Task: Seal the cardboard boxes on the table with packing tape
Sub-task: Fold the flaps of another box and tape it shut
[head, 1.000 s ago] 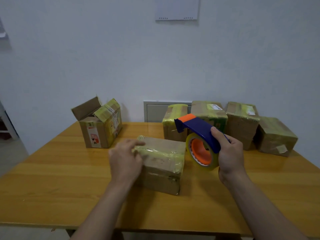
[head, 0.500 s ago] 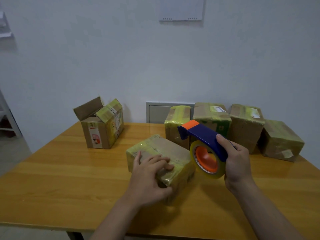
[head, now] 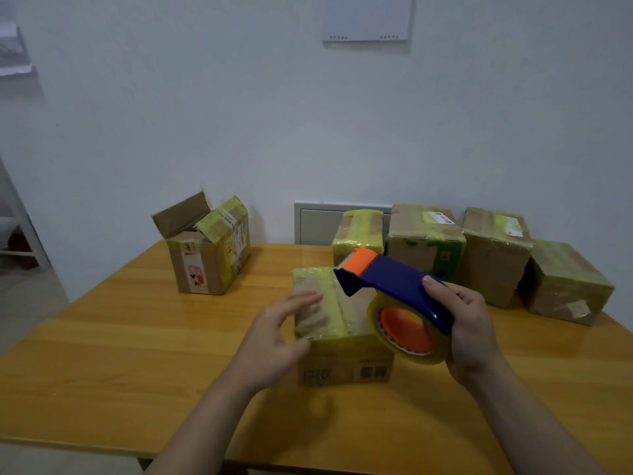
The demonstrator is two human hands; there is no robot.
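A person at a wooden worktop (head: 137, 337) readies a blue-and-orange tape dispenser (head: 394, 286) over the centre box (head: 346, 358), which sits square in front of them with its long axis running away toward the wall. A yellowish tape strip already runs along that axis on its top.

The right hand (head: 469, 334), just right of the centre box, is wrapped tightly round the dispenser's handle above the roll (head: 407, 330). The dispenser's orange nose points left and away, hanging over the centre box's far right corner. It looks clear of the cardboard.

The left hand (head: 274, 337) is at the centre box's near left top edge with fingers spread and loose, gripping nothing. Blur hides whether it touches.

The right hand carries the tool and is set for the next pass, likely along the long axis, while the left is nearer to steady the box.

Bare wood lies left of and in front of the centre box. An open box (head: 205, 262) stands beyond it to the left, well apart, and four taped boxes (head: 424, 241) crowd the space behind it to the right.
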